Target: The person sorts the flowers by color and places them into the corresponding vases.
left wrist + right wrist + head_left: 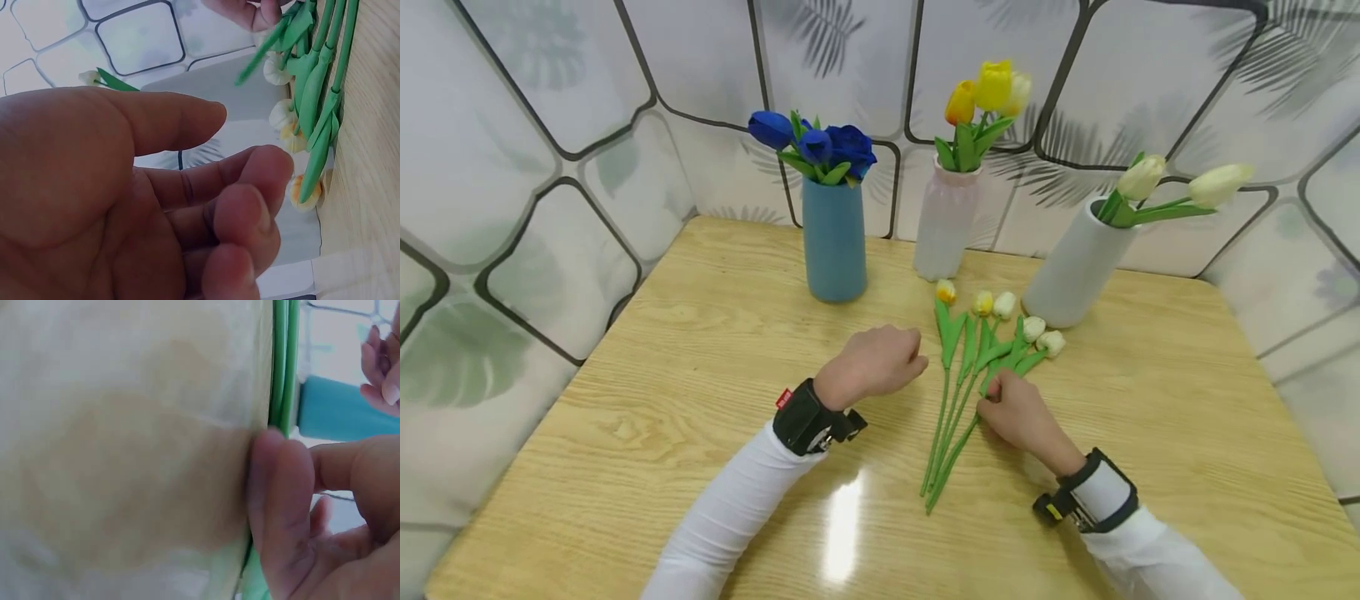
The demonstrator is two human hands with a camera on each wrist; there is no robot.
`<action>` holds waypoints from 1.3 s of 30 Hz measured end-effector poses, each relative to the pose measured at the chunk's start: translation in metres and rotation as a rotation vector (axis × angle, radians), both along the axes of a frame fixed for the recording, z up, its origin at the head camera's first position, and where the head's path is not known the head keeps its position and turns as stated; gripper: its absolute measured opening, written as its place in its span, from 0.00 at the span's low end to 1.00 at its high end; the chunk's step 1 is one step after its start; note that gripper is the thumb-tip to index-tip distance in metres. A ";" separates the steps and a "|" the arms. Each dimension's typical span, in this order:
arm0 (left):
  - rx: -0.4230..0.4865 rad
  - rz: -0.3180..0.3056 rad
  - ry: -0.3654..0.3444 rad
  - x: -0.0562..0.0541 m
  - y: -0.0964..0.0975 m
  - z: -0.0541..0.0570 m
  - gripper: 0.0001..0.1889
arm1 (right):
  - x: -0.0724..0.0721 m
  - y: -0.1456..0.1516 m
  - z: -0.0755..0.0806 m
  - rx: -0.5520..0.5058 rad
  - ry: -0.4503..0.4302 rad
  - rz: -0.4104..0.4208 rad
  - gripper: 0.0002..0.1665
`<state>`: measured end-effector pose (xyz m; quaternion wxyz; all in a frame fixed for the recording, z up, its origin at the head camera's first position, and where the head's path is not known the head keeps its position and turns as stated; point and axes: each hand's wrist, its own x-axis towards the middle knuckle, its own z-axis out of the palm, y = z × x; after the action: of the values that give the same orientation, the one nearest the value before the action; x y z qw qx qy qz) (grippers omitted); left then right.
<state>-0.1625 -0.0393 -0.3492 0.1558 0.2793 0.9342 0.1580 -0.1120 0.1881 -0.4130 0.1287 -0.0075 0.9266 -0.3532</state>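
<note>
Several artificial tulips lie side by side on the wooden table, stems towards me: an orange-yellow tulip (pixel 945 292), a yellow tulip (pixel 982 303) and some white tulips (pixel 1051 343). At the right edge of this bunch, my right hand (pixel 1026 417) pinches a white tulip's green stem just below its leaves. The right wrist view has its fingertips (pixel 289 481) against the green stems (pixel 286 362), low over the table. My left hand (pixel 874 365) hovers left of the bunch. Seen in the left wrist view, its fingers (pixel 244 212) are loosely curled with nothing between them.
Along the back stand a blue vase (pixel 835 242) with blue flowers, a pinkish-white vase (pixel 946 221) with yellow, orange and white tulips, and a tilted white-grey vase (pixel 1078 267) with white tulips. A patterned wall covering (pixel 715 75) closes off the table's back and sides.
</note>
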 end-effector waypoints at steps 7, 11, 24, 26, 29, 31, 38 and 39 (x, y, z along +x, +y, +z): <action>-0.002 0.014 0.004 -0.001 -0.005 -0.003 0.15 | -0.012 -0.018 -0.002 -0.088 -0.105 0.008 0.09; -0.004 0.029 0.012 -0.001 -0.006 -0.002 0.14 | -0.013 -0.028 -0.003 -0.331 -0.206 -0.138 0.15; 0.040 0.021 0.029 -0.003 -0.010 0.007 0.13 | 0.013 -0.043 0.030 -0.605 0.052 -0.265 0.17; 0.038 0.024 0.030 -0.003 -0.010 0.009 0.13 | 0.018 -0.042 0.036 -0.529 0.158 -0.196 0.16; 0.031 0.026 0.041 -0.004 -0.011 0.011 0.13 | 0.021 -0.040 0.046 -0.320 0.412 -0.082 0.14; 0.029 0.025 0.044 -0.004 -0.011 0.012 0.13 | 0.022 -0.037 0.054 -0.169 0.598 -0.033 0.14; 0.027 0.036 0.025 -0.004 -0.011 0.010 0.13 | 0.018 -0.020 0.081 0.016 0.903 -0.011 0.15; 0.026 0.039 0.022 -0.004 -0.011 0.010 0.13 | 0.017 -0.017 0.083 0.001 0.928 -0.025 0.14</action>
<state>-0.1670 -0.0507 -0.3390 0.1387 0.2648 0.9390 0.1701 -0.0948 0.1713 -0.3296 -0.3040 -0.1538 0.8864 -0.3134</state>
